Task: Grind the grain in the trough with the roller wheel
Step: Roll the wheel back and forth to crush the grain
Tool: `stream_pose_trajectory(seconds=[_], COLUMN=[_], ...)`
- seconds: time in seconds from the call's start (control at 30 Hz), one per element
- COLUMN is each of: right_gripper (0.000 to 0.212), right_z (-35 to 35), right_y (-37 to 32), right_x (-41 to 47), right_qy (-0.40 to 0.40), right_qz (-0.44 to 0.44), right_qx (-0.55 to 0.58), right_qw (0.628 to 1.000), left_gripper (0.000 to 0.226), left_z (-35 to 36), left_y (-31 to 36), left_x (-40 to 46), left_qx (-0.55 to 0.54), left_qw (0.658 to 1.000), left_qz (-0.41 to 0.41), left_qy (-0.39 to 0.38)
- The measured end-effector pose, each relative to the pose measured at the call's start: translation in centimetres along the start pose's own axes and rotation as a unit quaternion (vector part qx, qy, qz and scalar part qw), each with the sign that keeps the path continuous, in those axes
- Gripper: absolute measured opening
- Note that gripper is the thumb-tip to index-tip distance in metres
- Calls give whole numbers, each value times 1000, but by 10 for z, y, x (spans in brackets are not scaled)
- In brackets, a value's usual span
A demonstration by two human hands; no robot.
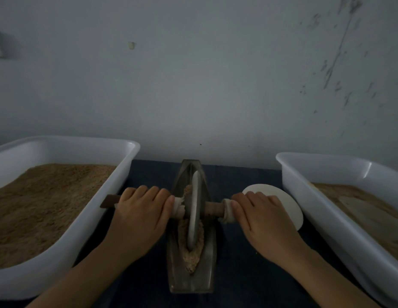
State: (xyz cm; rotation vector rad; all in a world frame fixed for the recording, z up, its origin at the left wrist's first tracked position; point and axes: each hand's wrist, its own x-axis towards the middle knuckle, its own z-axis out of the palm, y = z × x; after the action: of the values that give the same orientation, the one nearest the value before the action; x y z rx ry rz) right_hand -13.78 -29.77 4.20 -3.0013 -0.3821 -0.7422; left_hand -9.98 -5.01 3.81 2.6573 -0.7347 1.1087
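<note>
A narrow grey metal trough (pixel 210 258) lies lengthwise on the dark cloth in the middle. Brown ground grain (pixel 194 252) fills its groove. The roller wheel (pixel 194 207), a thin grey disc, stands on edge in the groove near the trough's middle. A wooden axle (pixel 213 207) runs through it, wrapped with white cloth on both sides. My left hand (pixel 140 216) lies over the left handle with fingers curled round it. My right hand (pixel 262 216) covers the right handle the same way.
A white plastic tub (pixel 89 221) of brown grain stands at the left, and a second white tub (pixel 304 196) with grain at the right. A white round disc (pixel 280 198) lies behind my right hand. A pale wall rises close behind the table.
</note>
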Motion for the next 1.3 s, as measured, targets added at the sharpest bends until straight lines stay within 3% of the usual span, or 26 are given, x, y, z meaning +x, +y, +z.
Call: stream_pose_trajectory(seconds=[0.43, 0.97, 1.3], right_gripper=[36, 50, 45], right_z=[42, -1, 23], right_y=[26, 1, 13], right_x=[60, -2, 28], right_qy=[21, -21, -3], right_qz=[46, 5, 26], right_qx=[-8, -3, 12], right_qw=[999, 1000, 1000], left_gripper=[53, 47, 53], left_z=[41, -1, 17], left_y=[-14, 0, -3], left_x=[44, 10, 27], left_qx=[9, 11, 17], left_qw=[998, 998, 996], left_qz=[-40, -11, -39], left_qy=[-53, -68, -81])
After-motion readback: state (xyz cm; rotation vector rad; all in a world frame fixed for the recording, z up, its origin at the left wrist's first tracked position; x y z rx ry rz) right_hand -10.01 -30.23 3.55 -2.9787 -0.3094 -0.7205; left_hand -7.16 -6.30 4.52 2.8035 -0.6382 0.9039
